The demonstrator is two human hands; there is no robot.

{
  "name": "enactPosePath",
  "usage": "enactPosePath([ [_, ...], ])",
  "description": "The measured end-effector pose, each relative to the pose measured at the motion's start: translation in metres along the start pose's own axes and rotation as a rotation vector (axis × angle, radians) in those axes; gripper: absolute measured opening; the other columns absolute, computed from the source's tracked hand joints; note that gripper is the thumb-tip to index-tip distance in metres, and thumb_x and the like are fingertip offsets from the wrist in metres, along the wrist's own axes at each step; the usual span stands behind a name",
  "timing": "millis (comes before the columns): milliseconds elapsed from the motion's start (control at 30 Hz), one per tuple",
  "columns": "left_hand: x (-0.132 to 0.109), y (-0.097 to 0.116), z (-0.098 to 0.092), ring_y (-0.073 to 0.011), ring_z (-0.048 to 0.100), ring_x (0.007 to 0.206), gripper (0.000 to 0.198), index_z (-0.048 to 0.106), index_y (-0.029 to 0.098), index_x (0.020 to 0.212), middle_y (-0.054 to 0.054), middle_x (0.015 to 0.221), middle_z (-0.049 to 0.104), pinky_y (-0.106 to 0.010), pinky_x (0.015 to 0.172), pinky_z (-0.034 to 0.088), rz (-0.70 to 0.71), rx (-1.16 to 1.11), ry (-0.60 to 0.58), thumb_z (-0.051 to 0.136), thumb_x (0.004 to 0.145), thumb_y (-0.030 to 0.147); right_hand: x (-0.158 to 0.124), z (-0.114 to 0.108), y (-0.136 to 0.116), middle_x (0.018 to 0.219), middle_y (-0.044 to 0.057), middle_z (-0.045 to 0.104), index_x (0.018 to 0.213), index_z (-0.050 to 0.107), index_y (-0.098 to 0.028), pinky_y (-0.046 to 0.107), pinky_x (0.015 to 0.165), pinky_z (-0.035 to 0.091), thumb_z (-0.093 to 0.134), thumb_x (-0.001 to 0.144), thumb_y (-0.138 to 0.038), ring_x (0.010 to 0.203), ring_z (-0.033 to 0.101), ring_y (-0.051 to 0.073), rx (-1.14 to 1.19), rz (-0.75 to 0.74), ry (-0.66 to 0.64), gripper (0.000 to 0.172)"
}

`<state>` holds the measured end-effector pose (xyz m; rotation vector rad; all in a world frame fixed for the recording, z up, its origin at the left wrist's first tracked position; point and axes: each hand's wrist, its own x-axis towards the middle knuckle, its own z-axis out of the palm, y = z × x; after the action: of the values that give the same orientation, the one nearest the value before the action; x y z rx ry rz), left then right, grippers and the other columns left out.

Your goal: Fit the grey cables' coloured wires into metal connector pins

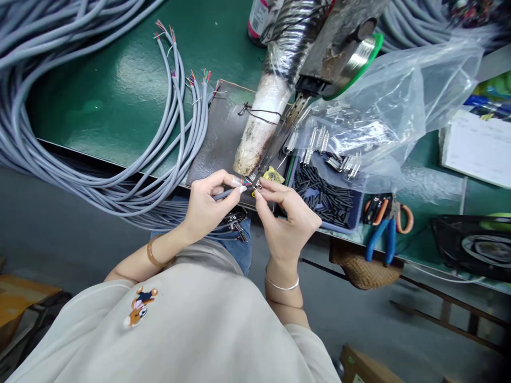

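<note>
Left hand [209, 205] pinching a grey cable [222, 195], coloured wire ends [246, 182] over the dark board's [215, 133] near edge, at the green table's [131, 74] front edge, just below the hose [255, 133] mouth. Right hand [289, 215] narrow, fingertips by those wires, can't tell what's gripped. Blue bin [355, 224] of black sleeves [327, 199] along front edge just right, blue-handled pliers [390, 239] overhanging that edge farther right.

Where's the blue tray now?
Head view, right of centre: the blue tray sits at the near edge of the green table, between the right hand and the blue-handled pliers.
</note>
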<state>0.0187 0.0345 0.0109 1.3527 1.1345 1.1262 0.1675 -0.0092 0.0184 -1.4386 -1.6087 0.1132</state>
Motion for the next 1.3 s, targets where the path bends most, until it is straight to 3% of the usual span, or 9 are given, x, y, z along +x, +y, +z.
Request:
enactPosePath([
  [467, -0.0021, 0.0020, -0.0018, -0.0087, 0.059, 0.062, 0.011, 0.065, 0.015, 0.074, -0.004, 0.078, 0.071, -0.018, 0.051, 0.043, -0.008, 0.009, -0.020, 0.073, 0.080, 0.021, -0.0020, -0.0013, -0.0001, 0.104, -0.001, 0.080, 0.093, 0.068, -0.027, 0.029, 0.084, 0.063, 0.070, 0.090, -0.018, 0.094, 0.078, 0.017, -0.100, -0.076, -0.030, 0.010],
  [700, -0.0036, -0.0016, -0.0041, -0.0090, 0.059, 0.063, 0.009, 0.065, 0.015, 0.075, -0.006, 0.084, 0.075, -0.019, 0.051, 0.041, -0.009, 0.040, -0.048, 0.071, 0.081, 0.019, -0.0054, -0.0024, 0.0000, 0.103, 0.002, 0.080, 0.086, 0.062, -0.025, 0.026, 0.082, 0.062, 0.068, 0.090, -0.014, 0.095, 0.078, 0.016, -0.106, -0.116, -0.074, 0.013],
  [1067, -0.0020, -0.0006, -0.0037, -0.0035, 0.038, 0.048, 0.008, 0.064, 0.015, 0.076, -0.002, 0.077, 0.070, -0.021, 0.046, 0.029, 0.066, 0.117, -0.044, 0.069, 0.082, 0.018, -0.0026, 0.0006, 0.0026, 0.100, 0.000, 0.080, 0.091, 0.067, -0.026, 0.028, 0.081, 0.062, 0.069, 0.092, -0.020, 0.092, 0.078, 0.017, -0.127, -0.083, -0.049, 0.006],
  [1300, -0.0002, 0.0022, -0.0064, -0.0041, 0.039, 0.050, 0.006, 0.064, 0.015, 0.076, -0.002, 0.079, 0.070, -0.021, 0.047, 0.029, 0.083, 0.120, -0.074, 0.067, 0.081, 0.016, -0.0036, -0.0002, 0.0042, 0.105, 0.001, 0.080, 0.094, 0.067, -0.025, 0.025, 0.080, 0.062, 0.071, 0.090, -0.018, 0.090, 0.078, 0.015, -0.168, -0.173, -0.050, 0.009],
])
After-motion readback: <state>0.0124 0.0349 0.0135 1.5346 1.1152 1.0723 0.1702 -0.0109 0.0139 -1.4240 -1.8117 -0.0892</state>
